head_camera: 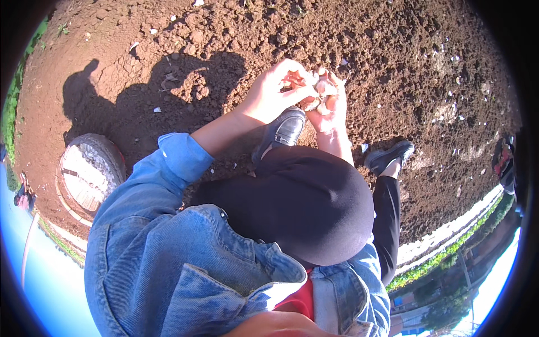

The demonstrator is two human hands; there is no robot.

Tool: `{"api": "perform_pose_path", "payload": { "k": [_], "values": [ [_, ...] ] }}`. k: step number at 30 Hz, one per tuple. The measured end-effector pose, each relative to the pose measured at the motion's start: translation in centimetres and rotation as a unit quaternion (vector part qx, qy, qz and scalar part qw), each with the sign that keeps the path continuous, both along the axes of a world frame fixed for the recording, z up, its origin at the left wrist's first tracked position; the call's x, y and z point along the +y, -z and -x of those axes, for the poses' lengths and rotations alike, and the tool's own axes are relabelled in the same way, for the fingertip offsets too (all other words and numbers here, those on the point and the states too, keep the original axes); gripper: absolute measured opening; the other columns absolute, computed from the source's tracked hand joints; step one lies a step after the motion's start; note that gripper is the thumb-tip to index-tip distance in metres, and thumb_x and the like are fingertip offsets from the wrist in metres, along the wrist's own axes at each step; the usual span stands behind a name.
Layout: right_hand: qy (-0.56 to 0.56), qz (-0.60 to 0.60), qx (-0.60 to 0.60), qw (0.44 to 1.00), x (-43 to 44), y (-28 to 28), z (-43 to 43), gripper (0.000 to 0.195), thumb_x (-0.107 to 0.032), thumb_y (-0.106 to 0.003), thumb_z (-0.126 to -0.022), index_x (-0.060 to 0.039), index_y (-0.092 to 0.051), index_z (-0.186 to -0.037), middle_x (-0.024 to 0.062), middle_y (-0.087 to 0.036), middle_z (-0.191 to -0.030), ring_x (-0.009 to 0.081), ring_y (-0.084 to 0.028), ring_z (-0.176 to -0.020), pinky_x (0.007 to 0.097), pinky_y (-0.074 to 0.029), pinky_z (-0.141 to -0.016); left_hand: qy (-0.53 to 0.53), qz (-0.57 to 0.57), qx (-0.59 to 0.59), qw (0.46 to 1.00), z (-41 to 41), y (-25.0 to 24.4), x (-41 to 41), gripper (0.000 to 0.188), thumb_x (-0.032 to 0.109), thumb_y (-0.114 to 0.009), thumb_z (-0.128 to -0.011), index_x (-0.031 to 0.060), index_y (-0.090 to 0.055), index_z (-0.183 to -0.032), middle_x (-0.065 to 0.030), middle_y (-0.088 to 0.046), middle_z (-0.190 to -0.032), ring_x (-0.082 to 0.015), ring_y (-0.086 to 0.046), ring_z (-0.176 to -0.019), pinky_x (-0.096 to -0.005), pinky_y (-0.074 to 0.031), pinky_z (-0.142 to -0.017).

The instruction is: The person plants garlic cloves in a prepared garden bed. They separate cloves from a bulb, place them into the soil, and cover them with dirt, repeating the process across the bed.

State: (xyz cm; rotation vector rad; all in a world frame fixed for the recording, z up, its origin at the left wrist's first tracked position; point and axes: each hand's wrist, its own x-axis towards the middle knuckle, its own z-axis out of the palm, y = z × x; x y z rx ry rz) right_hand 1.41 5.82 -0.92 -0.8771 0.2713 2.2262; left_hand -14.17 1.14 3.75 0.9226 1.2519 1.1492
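Observation:
My right hand (332,111) is palm up, its fingers curled around several pinkish-white garlic cloves (325,88). From the left, my left hand (271,90) reaches over, thumb and fingertips pinched on a piece of garlic at the edge of that handful. The two hands touch or nearly touch there, and the fingertips partly hide what lies between them. Both hands are above tilled brown soil (261,33), just beyond my bent knee (324,206) in dark trousers. Below them is one black shoe (290,126).
A round basket (113,153) with whitish contents stands on the soil at my left. My other black shoe (389,158) is planted to the right. White flakes (153,31) lie scattered over the ground. Another person (24,196) is at the far left edge; a pale border strip (446,229) runs lower right.

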Motion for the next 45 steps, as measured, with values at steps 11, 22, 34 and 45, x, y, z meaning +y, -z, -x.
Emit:
{"api": "perform_pose_path", "payload": {
  "k": [11, 22, 34, 45],
  "values": [
    [-0.018, -0.017, 0.01, 1.0, -0.8, -0.8, -2.7, 0.018, -0.023, -0.057, -0.089, -0.0092, -0.059, -0.1, 0.0129, -0.057, -0.097, 0.0203, -0.051, -0.076, 0.0237, -0.042, -0.046, -0.4, 0.093, 0.285, 0.866, 39.2, 14.2, -7.4, 0.016, 0.01, -0.065, -0.088, 0.0018, -0.07, -0.1, -0.0037, -0.07, -0.092, -0.0121, -0.063, -0.079, -0.0236, -0.05, -0.073],
    [-0.037, -0.01, -0.063, 0.997, -3.2, -2.6, -5.4, 0.02, -0.02, -0.058, -0.085, -0.0085, -0.056, -0.102, 0.0109, -0.054, -0.1, 0.0194, -0.048, -0.078, 0.0242, -0.042, -0.048, -0.232, 0.348, 0.668, 0.616, 48.6, 17.8, -10.4, 0.015, 0.032, -0.066, -0.082, 0.0182, -0.071, -0.086, -0.0113, -0.07, -0.092, -0.0303, -0.067, -0.091, -0.0399, -0.052, -0.079],
    [-0.035, -0.026, -0.091, 0.995, -3.1, -4.2, -5.5, 0.022, -0.018, -0.058, -0.085, -0.0085, -0.056, -0.104, 0.011, -0.052, -0.097, 0.0184, -0.047, -0.078, 0.023, -0.042, -0.047, -0.134, 0.397, 0.654, 0.63, 51.1, 20.9, -9.4, 0.036, 0.051, -0.064, -0.083, 0.017, -0.07, -0.095, -0.0143, -0.068, -0.1, -0.0352, -0.064, -0.097, -0.0437, -0.051, -0.082],
    [-0.035, -0.039, -0.051, 0.997, -3.0, -5.5, -5.0, 0.024, -0.019, -0.059, -0.085, -0.0081, -0.058, -0.106, 0.0121, -0.054, -0.102, 0.0182, -0.048, -0.08, 0.023, -0.042, -0.047, -0.338, 0.072, 0.587, 0.732, 33.0, 19.0, -15.9, 0.065, 0.046, -0.063, -0.085, 0.0052, -0.048, -0.133, -0.0209, -0.044, -0.139, -0.0386, -0.041, -0.128, -0.0448, -0.033, -0.107]
  ]
}}
